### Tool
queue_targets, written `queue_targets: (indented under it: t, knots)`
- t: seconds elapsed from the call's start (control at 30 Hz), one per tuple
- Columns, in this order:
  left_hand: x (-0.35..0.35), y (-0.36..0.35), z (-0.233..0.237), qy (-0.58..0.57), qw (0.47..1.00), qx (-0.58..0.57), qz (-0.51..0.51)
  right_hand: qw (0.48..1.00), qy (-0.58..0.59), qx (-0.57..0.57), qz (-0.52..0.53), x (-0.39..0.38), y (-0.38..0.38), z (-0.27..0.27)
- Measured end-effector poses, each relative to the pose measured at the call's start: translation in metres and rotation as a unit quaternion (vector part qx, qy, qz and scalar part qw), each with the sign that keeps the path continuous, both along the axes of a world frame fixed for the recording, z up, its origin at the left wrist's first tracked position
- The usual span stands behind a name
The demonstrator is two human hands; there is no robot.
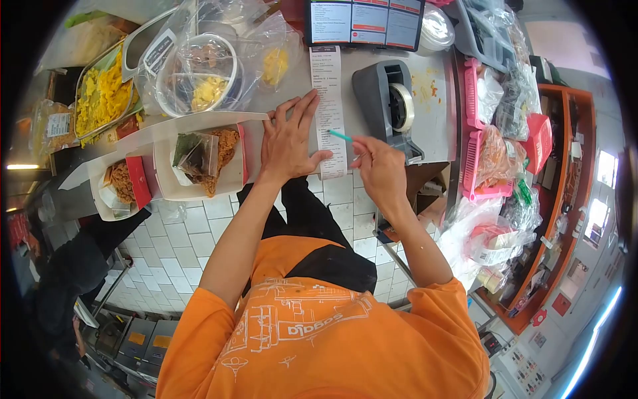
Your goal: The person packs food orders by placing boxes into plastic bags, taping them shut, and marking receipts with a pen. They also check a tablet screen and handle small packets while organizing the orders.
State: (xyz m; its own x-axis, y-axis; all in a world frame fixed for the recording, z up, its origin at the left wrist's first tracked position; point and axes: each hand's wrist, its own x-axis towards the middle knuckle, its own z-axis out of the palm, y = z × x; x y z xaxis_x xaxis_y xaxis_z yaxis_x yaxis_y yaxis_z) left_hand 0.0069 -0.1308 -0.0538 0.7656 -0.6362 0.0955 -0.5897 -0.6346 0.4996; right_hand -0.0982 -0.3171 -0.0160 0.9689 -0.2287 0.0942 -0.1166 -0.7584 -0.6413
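Note:
A long printed receipt (330,73) lies on the metal counter, its lower end at the front edge. My left hand (287,141) rests flat beside it with fingers stretched out, the fingertips and thumb at the paper's left side. My right hand (382,166) is closed around a thin teal pen (340,135), whose tip points at the middle of the receipt. Left of my left hand stands an open white box (199,189) with fried chicken (226,156) and a clear packet of something dark. Right of the receipt is a grey tape dispenser (375,90).
Another box with fried chicken (122,183) stands at the left. Behind are a plastic-wrapped round tub (229,80) and a tray of yellow food (106,100). A screen (364,25) stands at the back; pink baskets (473,156) at right. A person in dark clothes (66,279) is at far left.

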Motion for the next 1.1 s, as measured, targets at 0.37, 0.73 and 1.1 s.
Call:
queue_targets:
  t: [0.37,0.73,1.1]
  knots:
    - [-0.018,0.005,0.005,0.021,0.995,0.058,-0.08,0.987,0.106,0.11,-0.059,-0.045,0.014,0.042]
    - [-0.02,0.004,0.003,0.017,0.995,0.061,-0.075,0.997,0.052,0.064,0.006,-0.057,0.014,0.017]
    - [-0.02,0.008,0.008,0.011,0.997,0.021,-0.078,0.987,-0.072,-0.088,-0.111,-0.024,-0.016,0.084]
